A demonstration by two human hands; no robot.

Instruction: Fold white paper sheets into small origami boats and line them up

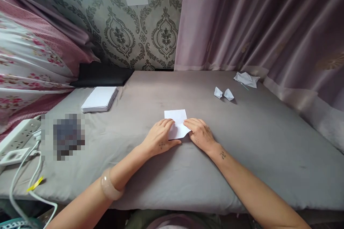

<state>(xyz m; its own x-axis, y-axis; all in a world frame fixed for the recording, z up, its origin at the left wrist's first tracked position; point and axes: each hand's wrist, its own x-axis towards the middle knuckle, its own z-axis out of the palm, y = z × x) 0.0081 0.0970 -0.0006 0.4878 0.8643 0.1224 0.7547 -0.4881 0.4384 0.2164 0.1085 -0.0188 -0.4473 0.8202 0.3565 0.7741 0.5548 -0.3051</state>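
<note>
A small sheet of white paper point(175, 115) with a fold in it lies on the cloth-covered table in front of me. My left hand point(162, 134) holds its left side, fingertips pressed on the paper and thumb stretched along the near edge. On the right side, my right hand point(200, 132) grips the paper with its fingers closed at the edge; the thumb is mostly hidden. The near right corner of the paper is raised beside this hand.
Two folded white paper pieces point(228, 94) stand at the right, with a loose paper pile point(246, 78) beyond. A paper stack point(99, 99) and a black folded item point(104, 74) lie at the left. A white power strip point(18, 137) with cables borders the left edge.
</note>
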